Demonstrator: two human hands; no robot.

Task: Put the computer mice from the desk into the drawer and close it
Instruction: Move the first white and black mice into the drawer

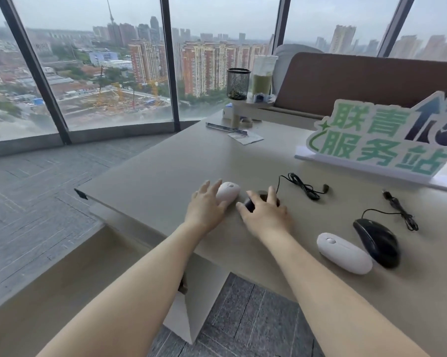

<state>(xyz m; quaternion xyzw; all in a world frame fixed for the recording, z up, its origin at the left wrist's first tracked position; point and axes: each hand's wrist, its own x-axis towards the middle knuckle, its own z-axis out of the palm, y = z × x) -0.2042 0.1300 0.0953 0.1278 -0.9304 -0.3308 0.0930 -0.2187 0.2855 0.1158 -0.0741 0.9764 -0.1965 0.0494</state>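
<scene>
Several mice lie on the beige desk [165,171]. My left hand [207,207] rests with spread fingers on the near side of a white mouse [228,191]. My right hand [264,215] covers a black corded mouse [250,203], fingers curled around it; its cable [302,186] trails to the back right. Nearer on the right lie a second white mouse [344,253] and a larger black corded mouse [378,242], untouched. A drawer is not clearly visible; a pale panel [191,300] shows under the desk's front edge.
A green and white sign [382,140] stands at the back right of the desk. A mesh pen cup [238,83] and a green drink [263,78] stand on a small raised shelf. Papers [245,137] lie at the far end. Windows and grey carpet are to the left.
</scene>
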